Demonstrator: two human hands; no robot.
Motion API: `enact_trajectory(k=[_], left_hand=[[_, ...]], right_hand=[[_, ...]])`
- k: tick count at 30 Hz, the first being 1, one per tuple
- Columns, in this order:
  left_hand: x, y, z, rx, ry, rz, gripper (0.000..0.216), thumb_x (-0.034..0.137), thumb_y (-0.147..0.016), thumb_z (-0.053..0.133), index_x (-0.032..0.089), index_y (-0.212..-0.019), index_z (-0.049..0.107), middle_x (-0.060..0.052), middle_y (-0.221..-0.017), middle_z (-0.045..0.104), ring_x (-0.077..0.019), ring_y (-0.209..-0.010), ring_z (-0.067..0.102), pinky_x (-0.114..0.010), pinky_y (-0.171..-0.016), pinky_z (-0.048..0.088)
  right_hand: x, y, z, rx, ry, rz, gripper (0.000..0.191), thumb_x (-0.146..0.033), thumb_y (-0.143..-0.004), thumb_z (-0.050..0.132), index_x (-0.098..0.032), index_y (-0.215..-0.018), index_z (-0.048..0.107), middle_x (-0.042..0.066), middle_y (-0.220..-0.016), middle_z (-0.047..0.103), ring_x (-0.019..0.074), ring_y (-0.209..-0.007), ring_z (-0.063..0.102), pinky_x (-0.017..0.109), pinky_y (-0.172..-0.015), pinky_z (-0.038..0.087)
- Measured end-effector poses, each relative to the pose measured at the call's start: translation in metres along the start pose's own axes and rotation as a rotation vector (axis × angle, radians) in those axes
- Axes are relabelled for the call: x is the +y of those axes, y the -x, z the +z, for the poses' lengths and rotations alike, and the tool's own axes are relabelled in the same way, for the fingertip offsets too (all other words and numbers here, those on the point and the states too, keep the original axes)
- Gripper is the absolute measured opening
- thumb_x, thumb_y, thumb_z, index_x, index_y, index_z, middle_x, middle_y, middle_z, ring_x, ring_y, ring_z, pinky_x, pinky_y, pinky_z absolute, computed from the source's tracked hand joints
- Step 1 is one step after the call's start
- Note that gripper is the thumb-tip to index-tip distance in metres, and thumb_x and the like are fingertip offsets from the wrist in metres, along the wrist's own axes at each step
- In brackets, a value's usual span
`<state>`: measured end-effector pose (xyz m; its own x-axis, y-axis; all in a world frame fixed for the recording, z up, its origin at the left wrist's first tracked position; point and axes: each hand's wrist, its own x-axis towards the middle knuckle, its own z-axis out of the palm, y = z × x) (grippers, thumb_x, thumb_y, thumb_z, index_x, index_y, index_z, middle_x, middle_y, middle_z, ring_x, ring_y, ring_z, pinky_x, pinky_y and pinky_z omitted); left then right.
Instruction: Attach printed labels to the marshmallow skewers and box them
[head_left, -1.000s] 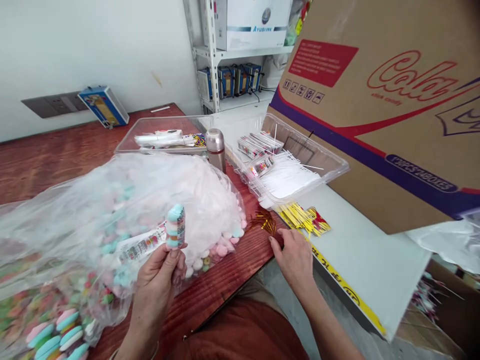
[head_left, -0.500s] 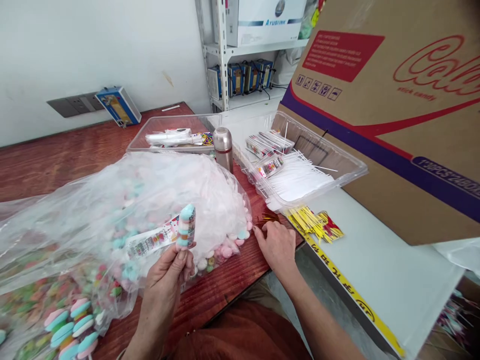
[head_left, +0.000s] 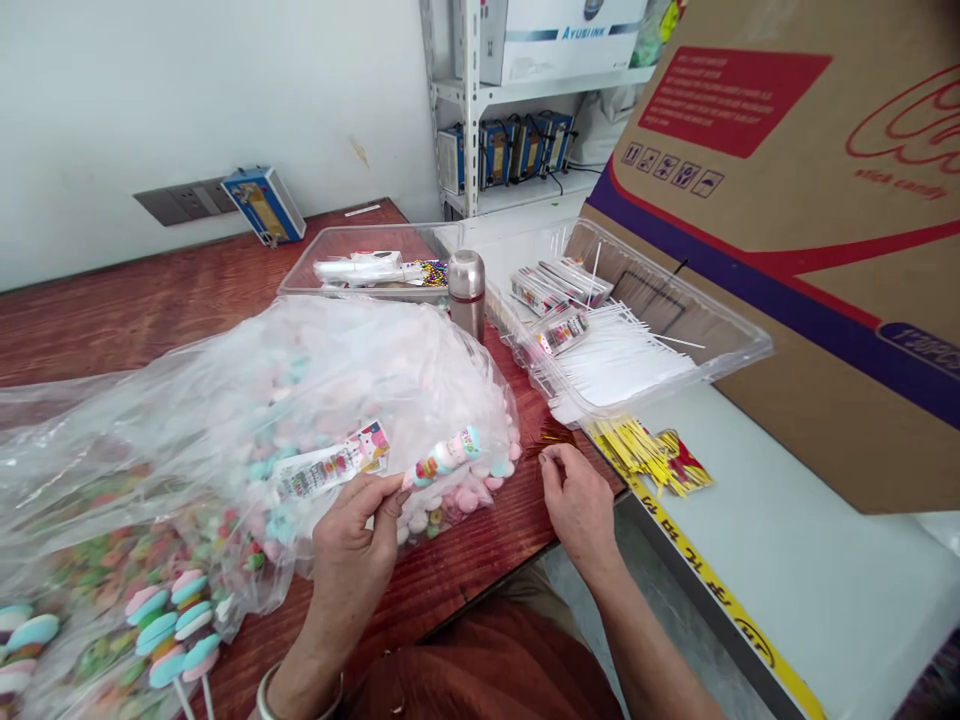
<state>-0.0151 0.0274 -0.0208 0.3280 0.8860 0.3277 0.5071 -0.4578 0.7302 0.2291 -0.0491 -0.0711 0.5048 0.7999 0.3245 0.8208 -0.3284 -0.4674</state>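
My left hand [head_left: 352, 535] pinches a wrapped marshmallow lollipop [head_left: 444, 457], which lies tilted to the right over the front of a big clear bag of pastel sweets [head_left: 300, 400]. My right hand [head_left: 574, 495] rests on the red-brown wooden table [head_left: 112, 310], its fingertips pinched at a small heap of thin gold twist ties [head_left: 553, 438]. Whether a tie sits between the fingers is too small to tell. A printed wrapper [head_left: 330, 465] lies inside the bag beside my left hand.
A steel flask [head_left: 466, 292] stands behind the bag. A clear tray [head_left: 742, 345] holds white sticks and wrappers; another clear tray [head_left: 330, 245] sits behind. Yellow ties [head_left: 645, 450] lie on a white surface. A large cardboard box [head_left: 810, 200] looms right. Finished lollipops [head_left: 169, 625] lie lower left.
The lollipop in my left hand has tipped from upright to lying rightward. My right hand slid left along the table edge to the gold ties.
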Motion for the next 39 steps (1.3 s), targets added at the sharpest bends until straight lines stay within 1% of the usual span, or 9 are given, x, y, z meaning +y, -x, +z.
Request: enact_trajectory(k=[3, 6, 9, 12, 22, 27, 32, 34, 39], left_hand=[[0.003, 0.002, 0.004, 0.047, -0.050, 0.013, 0.010, 0.017, -0.088, 0.060, 0.019, -0.096, 0.064, 0.000, -0.082, 0.066, -0.0132, -0.074, 0.061, -0.024, -0.069, 0.046], [0.008, 0.003, 0.010, 0.007, -0.086, 0.119, 0.011, 0.011, -0.090, 0.054, 0.019, -0.087, 0.062, 0.000, -0.077, 0.063, -0.0121, -0.071, 0.059, -0.023, -0.067, 0.044], [0.015, 0.003, 0.016, -0.032, -0.172, 0.207, 0.017, 0.009, -0.093, 0.049, 0.018, -0.088, 0.063, -0.001, -0.075, 0.060, -0.0134, -0.070, 0.057, -0.024, -0.064, 0.043], [0.020, 0.005, 0.021, -0.030, -0.241, 0.250, 0.017, 0.011, -0.094, 0.047, 0.017, -0.087, 0.062, -0.003, -0.075, 0.060, -0.0148, -0.069, 0.057, -0.025, -0.062, 0.044], [0.012, 0.010, 0.026, 0.064, -0.217, 0.311, 0.024, 0.012, -0.094, 0.049, 0.015, -0.116, 0.059, -0.005, -0.085, 0.067, -0.0151, -0.076, 0.063, -0.025, -0.069, 0.050], [0.017, 0.003, 0.022, 0.103, 0.018, 0.082, 0.018, 0.013, -0.092, 0.052, 0.018, -0.098, 0.068, -0.004, -0.083, 0.067, -0.0143, -0.077, 0.061, -0.026, -0.071, 0.049], [0.027, -0.004, 0.024, 0.023, 0.641, -0.432, 0.012, 0.027, -0.086, 0.064, 0.017, -0.088, 0.069, 0.000, -0.067, 0.062, -0.0109, -0.060, 0.053, -0.023, -0.058, 0.043], [0.030, -0.007, 0.027, 0.007, 0.945, -0.563, 0.018, 0.032, -0.081, 0.070, 0.014, -0.085, 0.068, 0.004, -0.057, 0.054, -0.0076, -0.051, 0.044, -0.020, -0.050, 0.036], [0.030, -0.010, 0.031, -0.060, 1.339, -0.704, 0.025, 0.032, -0.075, 0.077, 0.012, -0.084, 0.064, 0.006, -0.053, 0.046, -0.0037, -0.046, 0.032, -0.017, -0.045, 0.023]], right_hand=[[-0.014, -0.001, -0.011, 0.118, -0.063, -0.040, 0.017, -0.024, -0.097, 0.045, -0.016, -0.093, 0.060, 0.008, -0.087, 0.067, 0.0202, -0.082, 0.063, 0.029, -0.074, 0.045], [-0.043, 0.001, -0.024, 0.248, -0.148, -0.205, 0.011, -0.018, -0.096, 0.050, -0.016, -0.099, 0.060, 0.008, -0.089, 0.065, 0.0185, -0.085, 0.062, 0.028, -0.079, 0.046], [-0.078, 0.009, -0.026, 0.197, -0.210, -0.401, 0.007, -0.014, -0.095, 0.054, -0.017, -0.098, 0.060, 0.005, -0.085, 0.065, 0.0164, -0.079, 0.062, 0.026, -0.074, 0.046], [-0.103, 0.017, -0.017, 0.117, -0.200, -0.469, 0.009, -0.016, -0.096, 0.054, -0.018, -0.089, 0.060, 0.002, -0.072, 0.062, 0.0159, -0.067, 0.060, 0.027, -0.062, 0.042], [-0.104, 0.021, 0.002, 0.143, -0.227, -0.570, 0.012, -0.011, -0.096, 0.052, -0.014, -0.100, 0.062, 0.007, -0.078, 0.067, 0.0190, -0.074, 0.065, 0.029, -0.068, 0.050], [-0.108, 0.027, 0.004, 0.076, -0.433, -0.514, 0.027, -0.009, -0.096, 0.048, -0.014, -0.121, 0.059, 0.012, -0.100, 0.070, 0.0211, -0.094, 0.067, 0.034, -0.083, 0.054], [-0.113, 0.025, 0.005, -0.130, -0.832, -0.011, 0.004, -0.025, -0.094, 0.056, -0.021, -0.095, 0.058, 0.004, -0.083, 0.069, 0.0172, -0.072, 0.068, 0.029, -0.064, 0.057], [-0.115, 0.022, 0.006, -0.207, -1.006, 0.152, 0.011, -0.030, -0.092, 0.059, -0.022, -0.096, 0.053, 0.003, -0.080, 0.068, 0.0169, -0.066, 0.067, 0.029, -0.059, 0.057], [-0.114, 0.008, -0.001, -0.406, -1.140, 0.215, 0.025, -0.034, -0.091, 0.059, -0.020, -0.111, 0.054, 0.002, -0.080, 0.068, 0.0175, -0.066, 0.067, 0.030, -0.062, 0.057]])
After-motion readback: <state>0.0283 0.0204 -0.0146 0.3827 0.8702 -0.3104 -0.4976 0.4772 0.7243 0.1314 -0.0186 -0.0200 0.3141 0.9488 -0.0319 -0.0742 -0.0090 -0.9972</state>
